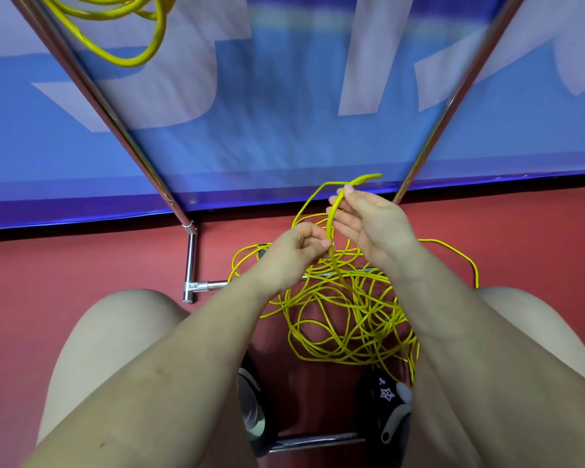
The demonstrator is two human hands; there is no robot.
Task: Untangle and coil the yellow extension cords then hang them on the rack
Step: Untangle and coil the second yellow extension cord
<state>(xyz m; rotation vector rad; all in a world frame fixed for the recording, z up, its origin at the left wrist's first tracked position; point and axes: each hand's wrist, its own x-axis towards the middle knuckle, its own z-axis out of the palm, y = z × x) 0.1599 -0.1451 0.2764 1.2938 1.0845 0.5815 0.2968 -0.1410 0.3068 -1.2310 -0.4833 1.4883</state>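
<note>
At eleven o'clock, one coiled yellow extension cord (122, 32) hangs on the chrome tube rack (92, 92). At centre, left hand (296, 251) and right hand (368, 219) each pinch a strand of the tangled yellow cord heap (345, 315); untangling barely begun.

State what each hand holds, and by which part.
Both hands hold one raised strand of yellow cord: left hand pinches it lower down, right hand near its free end.

The cords (348, 319) on the floor had a smooth yellow plastic jacket with a light gloss. The coil (129, 38) on the rack looked the same. The rack (92, 92) was polished metal tube, bright and mirror-like, with chromed joints at the base. The floor (81, 265) was a matt red surface, even and without shine. The banner (284, 130) behind seemed to be a glossy printed sheet, perhaps vinyl, though it was blurred.
</note>
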